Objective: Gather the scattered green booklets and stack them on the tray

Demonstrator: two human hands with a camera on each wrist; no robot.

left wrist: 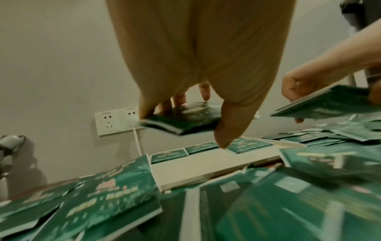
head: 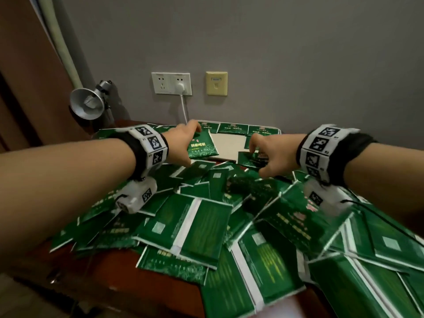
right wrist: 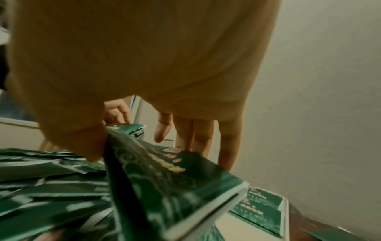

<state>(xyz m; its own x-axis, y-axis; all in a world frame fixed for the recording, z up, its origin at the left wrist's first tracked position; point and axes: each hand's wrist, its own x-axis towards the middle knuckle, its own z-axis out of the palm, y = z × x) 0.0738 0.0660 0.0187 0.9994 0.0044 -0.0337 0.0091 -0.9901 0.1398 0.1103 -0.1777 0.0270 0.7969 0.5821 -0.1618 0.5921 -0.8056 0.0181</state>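
Left hand (head: 183, 143) gripping green booklet (head: 203, 146) above white tray (head: 229, 143), frame centre. Right hand (head: 268, 154) pinching second booklet (head: 249, 159) alongside. Loose booklets (head: 195, 226) across counter (head: 160, 288).

A silver clamp lamp (head: 86, 104) sits beyond and left of the left hand, against a grey wall (head: 298, 53). Straight ahead of the hands, a white double socket (head: 171, 83) holds a white plug (head: 180, 87); a cream wall plate (head: 216, 83) hangs alongside.
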